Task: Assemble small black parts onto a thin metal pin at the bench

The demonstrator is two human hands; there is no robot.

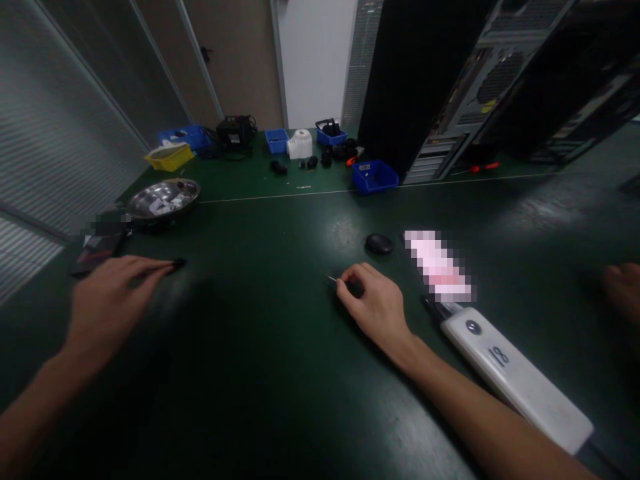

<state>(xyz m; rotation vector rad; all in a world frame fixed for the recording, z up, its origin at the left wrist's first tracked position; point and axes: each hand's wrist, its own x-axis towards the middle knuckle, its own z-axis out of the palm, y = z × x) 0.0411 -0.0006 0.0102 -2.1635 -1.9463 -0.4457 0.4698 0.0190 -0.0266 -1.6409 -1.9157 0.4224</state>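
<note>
My right hand point(376, 301) rests on the dark green table point(280, 373) near the middle, with its fingers pinched on a small thin pin-like part point(331, 279). A small black oval piece point(379, 244) lies just beyond it. My left hand point(111, 299) reaches over the table at the left, blurred by motion, its fingertips at a small black object point(177, 263). Whether the fingers grip that object is unclear. A white elongated device point(515, 377) marked with a number lies right of my right forearm.
A metal bowl point(163, 198) sits at the left, with a dark flat item point(97, 250) near it. Blue bins point(375, 175) and a yellow bin point(170, 157) line the far side, beside a white housing point(300, 143). Computer towers point(450, 87) stand at the back right. Another person's hand point(623, 283) shows at the right edge.
</note>
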